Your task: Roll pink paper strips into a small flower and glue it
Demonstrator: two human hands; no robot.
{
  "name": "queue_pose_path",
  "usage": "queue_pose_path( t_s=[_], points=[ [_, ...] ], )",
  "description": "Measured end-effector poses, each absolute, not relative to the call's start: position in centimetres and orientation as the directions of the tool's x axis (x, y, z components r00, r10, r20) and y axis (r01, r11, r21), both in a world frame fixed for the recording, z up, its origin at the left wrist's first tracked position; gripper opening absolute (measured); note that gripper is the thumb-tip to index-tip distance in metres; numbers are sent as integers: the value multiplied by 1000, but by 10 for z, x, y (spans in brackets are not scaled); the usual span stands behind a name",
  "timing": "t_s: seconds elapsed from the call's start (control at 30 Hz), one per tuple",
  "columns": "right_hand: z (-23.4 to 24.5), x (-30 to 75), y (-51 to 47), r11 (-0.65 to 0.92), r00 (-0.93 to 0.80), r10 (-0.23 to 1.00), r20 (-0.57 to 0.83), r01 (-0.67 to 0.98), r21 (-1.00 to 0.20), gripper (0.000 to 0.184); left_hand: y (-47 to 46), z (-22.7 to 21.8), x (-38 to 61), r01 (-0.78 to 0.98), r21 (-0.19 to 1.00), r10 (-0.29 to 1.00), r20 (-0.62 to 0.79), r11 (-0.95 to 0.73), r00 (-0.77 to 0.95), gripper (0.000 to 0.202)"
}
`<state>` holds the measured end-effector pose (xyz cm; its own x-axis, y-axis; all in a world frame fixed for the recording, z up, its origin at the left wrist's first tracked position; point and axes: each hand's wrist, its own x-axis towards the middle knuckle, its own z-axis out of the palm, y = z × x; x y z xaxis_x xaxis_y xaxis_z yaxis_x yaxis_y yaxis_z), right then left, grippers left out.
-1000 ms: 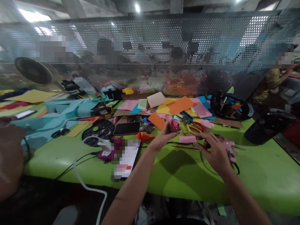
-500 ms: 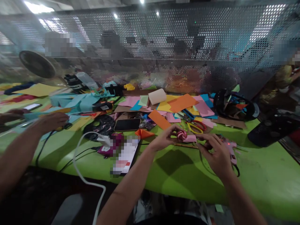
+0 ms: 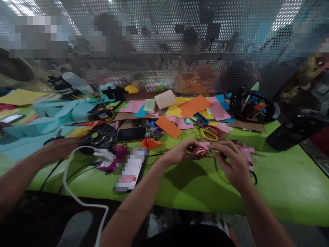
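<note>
My left hand (image 3: 177, 155) and my right hand (image 3: 231, 161) meet over the green table (image 3: 282, 185), both pinched on a small pink rolled paper flower (image 3: 199, 152) held just above the tabletop. A pink paper strip (image 3: 205, 145) runs from the roll toward my right fingers. A pink glue gun (image 3: 247, 155) lies on the table right behind my right hand.
Coloured paper sheets (image 3: 194, 105), yellow-handled scissors (image 3: 209, 133), a dark phone (image 3: 131, 134) and a black bin of scraps (image 3: 250, 109) crowd the back. Another person's arm (image 3: 31, 164) reaches in at left. White cable (image 3: 74, 195) loops at the front edge. A perforated metal screen (image 3: 164, 41) closes the far side.
My left hand brought the pink roll down from above the table toward my right hand, which now also grips it. Another person's arm came in at left. The view tilted down.
</note>
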<state>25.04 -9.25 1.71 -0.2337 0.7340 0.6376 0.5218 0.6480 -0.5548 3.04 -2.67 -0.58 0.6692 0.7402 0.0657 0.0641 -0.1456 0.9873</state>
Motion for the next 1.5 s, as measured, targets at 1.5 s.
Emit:
queue_pose_path(
  t_s=[1.5],
  points=[
    [8,250,-87,558,-110,798,592,504,-659,28,-24,-13,17,-59,998,726,19,30,688,56]
  ],
)
